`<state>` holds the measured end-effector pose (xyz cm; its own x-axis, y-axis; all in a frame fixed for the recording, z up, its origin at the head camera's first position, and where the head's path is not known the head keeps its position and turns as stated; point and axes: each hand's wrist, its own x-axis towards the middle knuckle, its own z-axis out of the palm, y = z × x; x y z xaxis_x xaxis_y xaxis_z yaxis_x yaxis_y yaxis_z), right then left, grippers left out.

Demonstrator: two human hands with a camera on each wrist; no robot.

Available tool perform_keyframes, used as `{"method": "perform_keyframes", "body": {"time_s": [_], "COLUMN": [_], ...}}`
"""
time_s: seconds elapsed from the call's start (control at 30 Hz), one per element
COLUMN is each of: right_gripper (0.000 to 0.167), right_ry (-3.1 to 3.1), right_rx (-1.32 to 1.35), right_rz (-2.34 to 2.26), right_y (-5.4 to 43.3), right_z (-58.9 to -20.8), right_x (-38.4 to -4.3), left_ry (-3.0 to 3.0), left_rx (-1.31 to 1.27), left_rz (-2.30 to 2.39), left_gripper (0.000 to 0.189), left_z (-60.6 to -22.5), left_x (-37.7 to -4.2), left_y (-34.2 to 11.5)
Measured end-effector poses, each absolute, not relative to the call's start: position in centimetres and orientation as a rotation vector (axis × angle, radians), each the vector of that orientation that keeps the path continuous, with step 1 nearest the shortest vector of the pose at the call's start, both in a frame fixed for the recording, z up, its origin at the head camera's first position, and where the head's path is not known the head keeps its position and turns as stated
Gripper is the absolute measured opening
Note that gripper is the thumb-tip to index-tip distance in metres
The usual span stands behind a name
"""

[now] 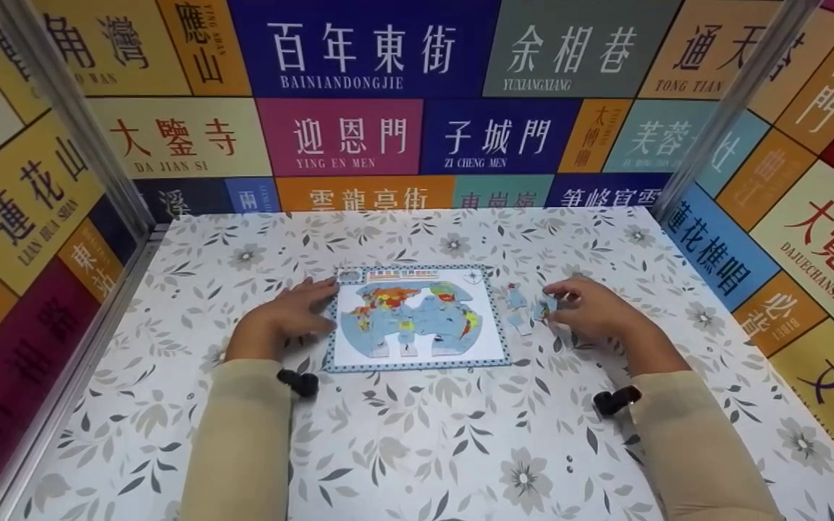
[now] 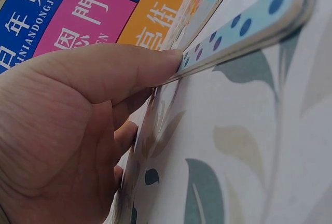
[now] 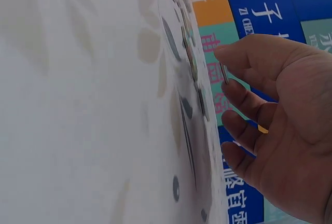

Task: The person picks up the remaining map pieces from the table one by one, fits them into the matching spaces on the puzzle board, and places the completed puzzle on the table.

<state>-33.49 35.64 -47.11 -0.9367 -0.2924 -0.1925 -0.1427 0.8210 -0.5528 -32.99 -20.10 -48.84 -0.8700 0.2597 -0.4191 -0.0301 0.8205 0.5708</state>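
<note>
A world-map jigsaw puzzle [image 1: 420, 365] with a dotted blue border lies flat on the table, its map largely filled and with white gaps along the lower part. My left hand [image 1: 287, 315] rests at the board's left edge; in the left wrist view the thumb [image 2: 150, 68] touches the dotted rim [image 2: 228, 36]. To the right of the board, my right hand [image 1: 594, 312] pinches a puzzle piece [image 1: 544, 308] between thumb and fingertips. The right wrist view shows that piece edge-on as a thin sliver [image 3: 224, 72], held off the tabletop. Two loose pieces, one upper [image 1: 516, 295] and one lower [image 1: 520, 323], lie between board and hand.
White cloth with a leaf-and-flower print covers the table [image 1: 417, 441]. Colourful panels with Chinese lettering [image 1: 359, 51] stand behind and on both sides, with metal posts [image 1: 735, 94] at the corners. A small black device [image 1: 299, 383] sits at each wrist.
</note>
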Motion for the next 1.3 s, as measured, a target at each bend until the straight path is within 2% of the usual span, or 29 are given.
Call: {"method": "perform_keyframes", "body": {"time_s": [0.27,0.43,0.97,1.3], "right_gripper": [0.052,0.052,0.047,0.044], "right_ry": [2.773,2.748,2.696,2.650], "right_rx": [-0.547,-0.593,-0.602,-0.499], "right_rz": [-0.796,-0.825,-0.814,-0.781], "right_y": [33.2,31.6,26.8,24.8], "right_z": [-47.0,-47.0,-46.5,-46.4], "right_x": [-33.8,-34.3,-35.3,-35.7], "left_ry": [2.527,2.517,2.483,2.521], "left_rx": [0.181,0.156,0.087,0.167], "left_rz": [0.796,0.799,0.819,0.802], "left_gripper": [0.087,0.087,0.088,0.088], "left_z": [-48.8,-48.8,-48.4,-49.1], "left_x": [-32.9,-32.8,-33.0,-33.1], "left_y": [-19.9,-20.0,-19.8,-19.9]}}
